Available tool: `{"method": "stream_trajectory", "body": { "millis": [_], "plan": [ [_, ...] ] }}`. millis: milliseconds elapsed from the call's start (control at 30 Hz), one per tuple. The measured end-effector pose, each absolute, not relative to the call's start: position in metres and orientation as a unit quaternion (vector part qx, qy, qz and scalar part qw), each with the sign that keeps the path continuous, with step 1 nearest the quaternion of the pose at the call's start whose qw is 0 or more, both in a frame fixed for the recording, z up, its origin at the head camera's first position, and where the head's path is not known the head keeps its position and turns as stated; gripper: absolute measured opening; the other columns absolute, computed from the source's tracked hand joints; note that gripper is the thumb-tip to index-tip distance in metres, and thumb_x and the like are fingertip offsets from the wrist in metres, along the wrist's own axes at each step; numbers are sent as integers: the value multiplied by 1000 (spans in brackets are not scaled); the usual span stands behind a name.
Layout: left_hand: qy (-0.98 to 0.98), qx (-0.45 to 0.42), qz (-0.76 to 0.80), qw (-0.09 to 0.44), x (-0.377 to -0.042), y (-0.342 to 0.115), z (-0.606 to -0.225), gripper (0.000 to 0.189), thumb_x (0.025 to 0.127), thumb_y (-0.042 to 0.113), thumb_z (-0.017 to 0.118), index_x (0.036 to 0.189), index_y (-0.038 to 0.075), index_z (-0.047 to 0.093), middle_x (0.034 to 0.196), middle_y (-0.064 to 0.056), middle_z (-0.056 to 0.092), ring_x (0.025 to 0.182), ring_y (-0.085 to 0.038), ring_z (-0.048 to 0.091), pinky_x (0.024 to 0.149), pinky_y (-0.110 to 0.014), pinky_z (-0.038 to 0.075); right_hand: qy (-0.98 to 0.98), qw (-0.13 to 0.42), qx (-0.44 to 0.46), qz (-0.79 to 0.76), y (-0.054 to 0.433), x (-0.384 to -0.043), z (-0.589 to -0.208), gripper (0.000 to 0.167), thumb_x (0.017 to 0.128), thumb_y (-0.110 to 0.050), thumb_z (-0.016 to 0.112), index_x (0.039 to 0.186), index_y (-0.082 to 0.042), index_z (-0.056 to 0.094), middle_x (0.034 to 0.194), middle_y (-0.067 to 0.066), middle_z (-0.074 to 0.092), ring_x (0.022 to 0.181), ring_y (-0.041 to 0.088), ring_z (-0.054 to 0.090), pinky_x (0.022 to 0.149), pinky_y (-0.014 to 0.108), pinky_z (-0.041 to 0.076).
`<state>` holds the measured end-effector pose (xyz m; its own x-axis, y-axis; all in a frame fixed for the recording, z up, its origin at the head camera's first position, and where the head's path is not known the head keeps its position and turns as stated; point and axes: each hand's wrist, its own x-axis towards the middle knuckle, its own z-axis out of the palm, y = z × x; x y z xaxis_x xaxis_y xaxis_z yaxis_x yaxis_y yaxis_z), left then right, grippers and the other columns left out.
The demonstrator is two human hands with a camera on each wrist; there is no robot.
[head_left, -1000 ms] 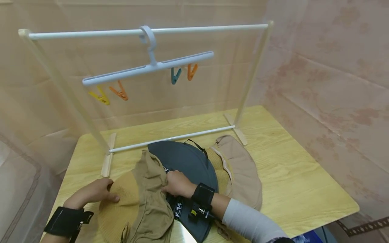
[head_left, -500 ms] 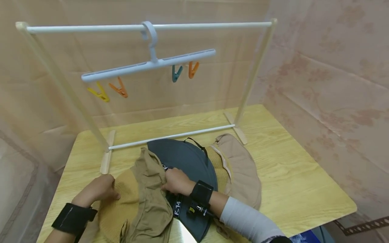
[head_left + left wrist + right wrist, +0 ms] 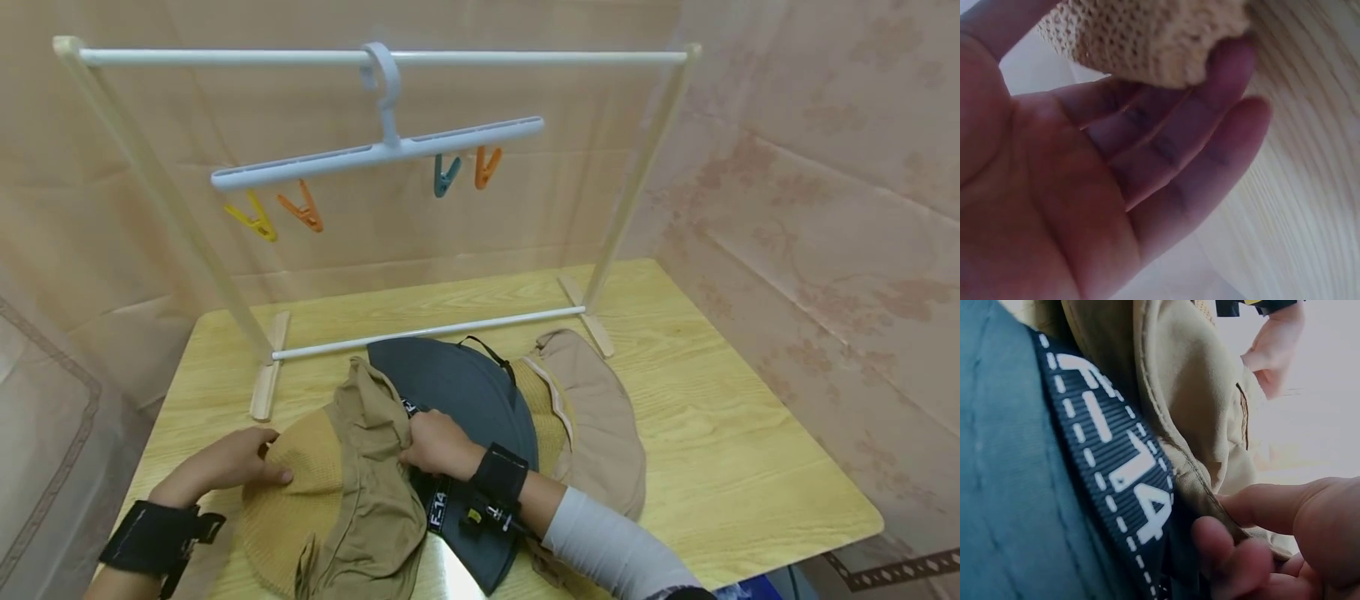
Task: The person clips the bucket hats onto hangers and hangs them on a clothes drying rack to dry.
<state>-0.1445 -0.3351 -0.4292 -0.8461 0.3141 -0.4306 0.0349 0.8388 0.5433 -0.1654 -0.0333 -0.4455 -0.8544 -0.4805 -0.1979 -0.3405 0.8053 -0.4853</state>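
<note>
A khaki sun hat (image 3: 378, 483) with a yellow mesh crown lies at the table's front left. At the crown's left edge is my left hand (image 3: 228, 462), thumb over the mesh. In the left wrist view its fingers (image 3: 1166, 153) extend loosely beneath the woven edge (image 3: 1147, 44). My right hand (image 3: 438, 446) pinches the hat's fabric brim (image 3: 1191, 469) between thumb and fingers. Under that hand spreads a dark blue-grey hat (image 3: 465, 392) whose black band (image 3: 1113, 456) reads "F-14". A beige-brimmed hat (image 3: 600, 408) lies partly beneath the dark one.
A white rack (image 3: 487, 57) stands across the back of the wooden table (image 3: 720, 433). From its top bar hangs a pale blue hanger (image 3: 382, 152) with yellow, orange and teal clips (image 3: 447, 175). The rack's lower bar (image 3: 427, 332) runs just behind the hats.
My left hand has turned and loosened its more bent fingers at the hat's crown edge. My right hand keeps its pinch on the brim. The head view has shifted slightly.
</note>
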Motion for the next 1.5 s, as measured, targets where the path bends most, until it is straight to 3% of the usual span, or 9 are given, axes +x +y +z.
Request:
{"method": "stream_trajectory", "body": {
  "millis": [67, 167, 367, 500, 667, 867, 1033, 1167, 1500],
  "plan": [
    [919, 94, 271, 271, -145, -338, -430, 84, 83, 39, 76, 125, -26, 44, 110, -33, 62, 98, -40, 63, 79, -48, 53, 934, 160, -220, -232, -31, -166, -445, 39, 84, -22, 76, 52, -13, 55, 40, -3, 50, 30, 8, 45, 38, 22, 40],
    [920, 90, 265, 274, -144, -341, -430, 81, 83, 42, 75, 121, -25, 49, 110, -35, 61, 99, -42, 62, 80, -50, 53, 930, 160, -225, -241, -30, -165, -445, 39, 84, -21, 75, 52, -14, 55, 40, -4, 50, 30, 8, 44, 38, 22, 40],
    [922, 91, 265, 268, -144, -344, -429, 66, 83, 39, 76, 111, -18, 58, 99, -24, 65, 87, -29, 63, 70, -41, 52, 926, 163, -232, -248, -28, -164, -444, 42, 84, -24, 76, 51, -15, 52, 40, -5, 48, 31, 7, 44, 39, 21, 40],
    [921, 98, 271, 261, -146, -346, -424, 65, 84, 36, 75, 116, -17, 57, 98, -19, 66, 87, -26, 62, 69, -38, 51, 928, 161, -219, -256, -26, -165, -444, 42, 83, -26, 77, 52, -16, 50, 42, -5, 47, 33, 7, 45, 40, 20, 39],
    [915, 111, 285, 264, -148, -350, -416, 74, 86, 33, 73, 125, -24, 47, 109, -29, 64, 97, -34, 64, 74, -41, 54, 923, 157, -217, -277, -22, -167, -442, 31, 83, -26, 77, 63, -13, 57, 49, -5, 48, 39, 8, 47, 44, 20, 39],
    [901, 102, 322, 274, -147, -350, -410, 64, 87, 30, 73, 124, -19, 53, 103, -19, 67, 88, -21, 63, 68, -32, 52, 902, 184, -229, -315, -17, -169, -442, 14, 86, -23, 74, 83, -11, 67, 52, -6, 51, 40, 5, 49, 46, 18, 40],
    [900, 97, 334, 263, -141, -352, -410, 65, 87, 30, 73, 126, -17, 52, 95, -8, 67, 80, -14, 59, 62, -27, 50, 888, 211, -228, -339, -18, -169, -442, 12, 86, -21, 73, 90, -10, 69, 53, -4, 58, 41, 4, 53, 49, 18, 44],
    [905, 94, 329, 253, -139, -352, -408, 77, 87, 31, 72, 132, -23, 42, 96, -8, 68, 82, -15, 61, 63, -27, 51, 882, 213, -233, -350, -19, -167, -442, 11, 87, -19, 73, 92, -10, 70, 54, -1, 61, 43, 3, 53, 52, 17, 45],
    [915, 104, 319, 225, -137, -349, -404, 74, 89, 30, 71, 132, -23, 42, 99, -11, 68, 83, -14, 62, 64, -27, 51, 869, 212, -231, -383, -17, -168, -439, 14, 88, -16, 71, 98, -8, 69, 56, 4, 64, 44, 5, 54, 51, 18, 46]
  ]
}}
